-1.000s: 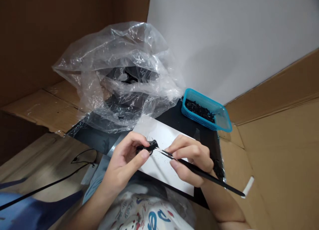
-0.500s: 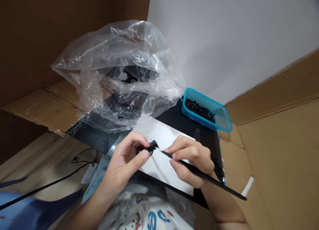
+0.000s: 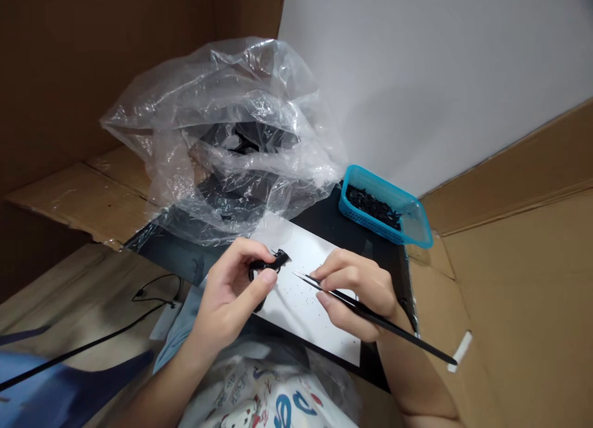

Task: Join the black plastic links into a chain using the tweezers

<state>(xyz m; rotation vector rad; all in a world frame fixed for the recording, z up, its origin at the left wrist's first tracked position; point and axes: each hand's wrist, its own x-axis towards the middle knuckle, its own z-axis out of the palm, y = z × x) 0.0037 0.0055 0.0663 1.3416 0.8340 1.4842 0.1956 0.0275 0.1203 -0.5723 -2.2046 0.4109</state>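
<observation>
My left hand [image 3: 234, 292] pinches a small black plastic part [image 3: 271, 264] between thumb and fingers, held over a white sheet [image 3: 306, 304]. My right hand [image 3: 354, 292] grips long black tweezers [image 3: 370, 317] like a pen. The tweezers' silver tips sit a short way right of the part and do not touch it. Fine black specks dot the white sheet beneath both hands.
A blue basket [image 3: 384, 212] of small black parts stands at the back right of a black mat [image 3: 324, 221]. A crumpled clear plastic bag [image 3: 222, 138] with dark parts lies behind my left hand. Cardboard walls [image 3: 519, 255] surround the spot. A black cable [image 3: 92, 341] runs across the wooden floor at left.
The tweezers' tips were against the black part; now they have drawn back to the right, leaving a small gap. My left hand has lifted the part slightly.
</observation>
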